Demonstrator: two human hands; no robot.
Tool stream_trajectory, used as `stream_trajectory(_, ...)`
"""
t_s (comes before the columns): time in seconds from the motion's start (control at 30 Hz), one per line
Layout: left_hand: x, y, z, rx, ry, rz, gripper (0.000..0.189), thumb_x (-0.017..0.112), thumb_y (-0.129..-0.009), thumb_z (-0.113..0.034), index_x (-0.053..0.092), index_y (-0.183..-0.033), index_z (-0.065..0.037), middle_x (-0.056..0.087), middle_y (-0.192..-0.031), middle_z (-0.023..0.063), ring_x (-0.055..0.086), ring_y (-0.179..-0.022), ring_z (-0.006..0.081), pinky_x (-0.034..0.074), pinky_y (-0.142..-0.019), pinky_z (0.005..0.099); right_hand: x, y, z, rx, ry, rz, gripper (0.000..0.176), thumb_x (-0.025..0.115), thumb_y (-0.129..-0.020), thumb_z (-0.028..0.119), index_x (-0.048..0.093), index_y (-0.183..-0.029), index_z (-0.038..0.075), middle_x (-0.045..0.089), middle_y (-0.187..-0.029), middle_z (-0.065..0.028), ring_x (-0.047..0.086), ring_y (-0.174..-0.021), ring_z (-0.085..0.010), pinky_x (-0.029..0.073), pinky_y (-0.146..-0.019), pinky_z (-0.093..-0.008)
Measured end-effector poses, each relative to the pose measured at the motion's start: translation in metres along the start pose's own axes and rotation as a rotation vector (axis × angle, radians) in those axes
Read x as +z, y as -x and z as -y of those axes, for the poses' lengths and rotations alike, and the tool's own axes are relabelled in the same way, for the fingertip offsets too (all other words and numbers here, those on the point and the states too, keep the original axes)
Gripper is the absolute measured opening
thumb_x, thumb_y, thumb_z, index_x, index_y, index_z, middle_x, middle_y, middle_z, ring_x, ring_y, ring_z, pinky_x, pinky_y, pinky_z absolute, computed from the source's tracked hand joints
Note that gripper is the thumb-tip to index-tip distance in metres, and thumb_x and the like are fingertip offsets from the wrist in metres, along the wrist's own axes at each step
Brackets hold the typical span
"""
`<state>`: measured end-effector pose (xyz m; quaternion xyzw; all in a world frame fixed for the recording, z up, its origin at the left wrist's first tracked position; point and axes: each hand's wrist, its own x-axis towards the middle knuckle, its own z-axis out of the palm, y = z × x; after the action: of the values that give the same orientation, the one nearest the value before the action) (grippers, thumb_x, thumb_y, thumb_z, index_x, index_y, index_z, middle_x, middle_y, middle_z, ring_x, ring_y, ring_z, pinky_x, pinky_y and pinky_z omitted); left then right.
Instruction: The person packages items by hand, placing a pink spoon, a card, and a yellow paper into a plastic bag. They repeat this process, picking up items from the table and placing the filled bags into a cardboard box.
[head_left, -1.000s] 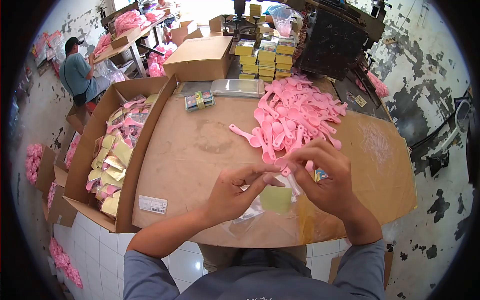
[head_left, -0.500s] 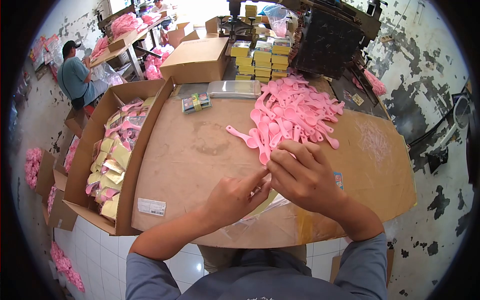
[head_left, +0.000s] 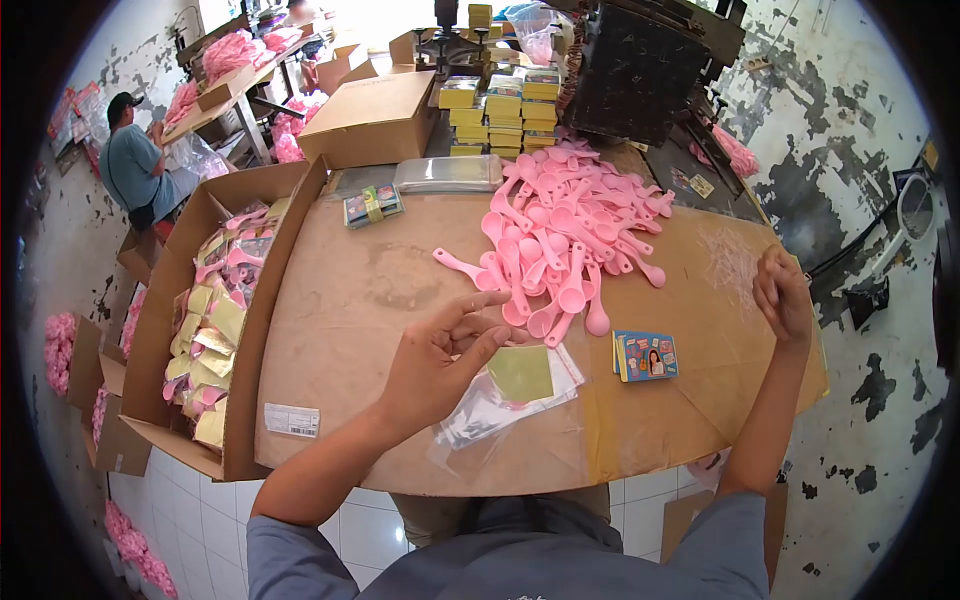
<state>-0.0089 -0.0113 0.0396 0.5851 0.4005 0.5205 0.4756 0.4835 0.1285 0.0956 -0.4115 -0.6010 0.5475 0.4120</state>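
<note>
Clear packet (head_left: 520, 378) with yellow card inside, flat on the tabletop (head_left: 370, 300) at the near edge, now uncovered. Half a second earlier sat hidden under both hands, joined at the foot of the spoon pile. Since then parted: right hand (head_left: 783, 295) gone out to the far right edge of the tabletop, left hand (head_left: 440, 370) left alone by the packet.

Left hand open, fingers spread, fingertips over the packet's upper left corner; contact not clear. Right hand curled loosely; can't tell whether gripping anything.

Long axis of packet running from near left to far right, card end towards the spoons, loose clear film trailing back towards the body.

Around it: pink spoons (head_left: 570, 230) heaped just beyond, nearest bowls close to the card's far edge. Small printed card pack (head_left: 645, 355) just to the right. Open cardboard box (head_left: 160, 330) of filled packets at left. Banded card pack (head_left: 372, 205) and clear tray (head_left: 448, 172) at the far side. Another person (head_left: 130, 165) far left, well apart.
</note>
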Motion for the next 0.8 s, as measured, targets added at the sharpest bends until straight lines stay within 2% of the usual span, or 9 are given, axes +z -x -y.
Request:
stream_trajectory(0.03,0.001,0.001,-0.001,-0.016,-0.009,0.004,0.037,0.062,-0.106,-0.010,0.055,-0.140,0.004,0.078,-0.109,0.0126,0.071,-0.099,0.0106,0.056,-0.083,0.0256,-0.041,-0.006,-0.030,-0.011,0.264,-0.202,0.027,0.060,-0.095,0.003,0.058,-0.121,0.003,0.062,-0.095,-0.0124,0.062,-0.086,-0.0217,0.052,-0.081,-0.0350)
stream_trajectory(0.1,0.004,0.001,0.002,-0.001,0.009,0.003,0.036,0.061,-0.107,-0.010,0.057,-0.139,0.004,0.077,-0.109,0.0134,0.071,-0.100,0.0113,0.056,-0.085,0.0260,-0.125,-0.009,-0.126,-0.293,1.660,-0.622,0.046,0.062,-0.090,-0.003,0.059,-0.136,0.001,0.068,-0.113,-0.0199,0.067,-0.106,-0.0306,0.054,-0.096,-0.0416)
stream_trajectory(0.13,0.005,0.001,0.004,0.005,0.016,0.001,0.035,0.061,-0.107,-0.010,0.057,-0.139,0.004,0.077,-0.109,0.0138,0.071,-0.100,0.0116,0.056,-0.086,0.0262,-0.071,0.001,-0.100,0.165,2.044,-0.754,0.065,0.058,-0.086,-0.010,0.052,-0.149,0.004,0.060,-0.136,-0.0210,0.055,-0.129,-0.0387,0.042,-0.113,-0.0469)
stream_trajectory(0.33,0.008,-0.005,0.021,-0.016,0.099,-0.048,0.029,0.058,-0.108,-0.010,0.062,-0.131,0.007,0.076,-0.108,0.0169,0.074,-0.100,0.0186,0.060,-0.090,0.0299,0.068,0.003,-0.030,-0.386,1.396,-0.640,0.054,0.064,-0.089,-0.002,0.057,-0.142,0.005,0.064,-0.129,-0.0166,0.057,-0.127,-0.0343,0.043,-0.108,-0.0468)
stream_trajectory(0.4,0.008,-0.005,0.024,-0.035,0.119,-0.033,0.027,0.058,-0.108,-0.011,0.063,-0.128,0.007,0.076,-0.107,0.0168,0.074,-0.100,0.0195,0.061,-0.090,0.0310,0.124,0.001,-0.023,-0.473,1.064,-0.349,0.050,0.072,-0.088,0.006,0.060,-0.137,0.005,0.068,-0.120,-0.0132,0.063,-0.117,-0.0289,0.047,-0.100,-0.0436)
stream_trajectory(0.47,0.008,-0.004,0.025,-0.053,0.107,-0.024,0.026,0.058,-0.108,-0.011,0.064,-0.126,0.007,0.076,-0.106,0.0167,0.075,-0.101,0.0200,0.061,-0.089,0.0318,0.180,0.007,-0.015,-0.376,0.673,0.122,0.049,0.076,-0.089,0.012,0.062,-0.135,0.004,0.071,-0.111,-0.0097,0.067,-0.104,-0.0239,0.052,-0.090,-0.0392)
stream_trajectory(0.53,0.008,-0.004,0.025,-0.066,0.066,-0.023,0.025,0.059,-0.108,-0.012,0.064,-0.124,0.007,0.076,-0.105,0.0167,0.075,-0.100,0.0201,0.062,-0.089,0.0324,0.231,0.012,-0.017,-0.363,0.484,0.311,0.046,0.078,-0.091,0.015,0.064,-0.133,0.003,0.072,-0.108,-0.0078,0.068,-0.098,-0.0185,0.053,-0.083,-0.0344)
stream_trajectory(0.67,0.007,-0.002,0.024,-0.050,0.142,-0.007,0.026,0.060,-0.107,-0.012,0.064,-0.125,0.007,0.076,-0.109,0.0166,0.073,-0.103,0.0186,0.061,-0.090,0.0317,0.262,0.002,-0.031,-0.125,0.187,0.441,0.035,0.073,-0.097,0.008,0.064,-0.131,0.001,0.070,-0.106,-0.0052,0.066,-0.094,-0.0099,0.052,-0.080,-0.0271)
stream_trajectory(0.8,0.008,-0.003,0.023,-0.052,0.206,0.018,0.027,0.062,-0.107,-0.013,0.067,-0.124,0.007,0.075,-0.113,0.0145,0.071,-0.104,0.0148,0.059,-0.090,0.0286,0.259,-0.010,-0.041,-0.155,0.079,0.419,0.022,0.069,-0.099,0.003,0.067,-0.120,0.000,0.069,-0.104,-0.0037,0.064,-0.094,-0.0084,0.052,-0.081,-0.0272)
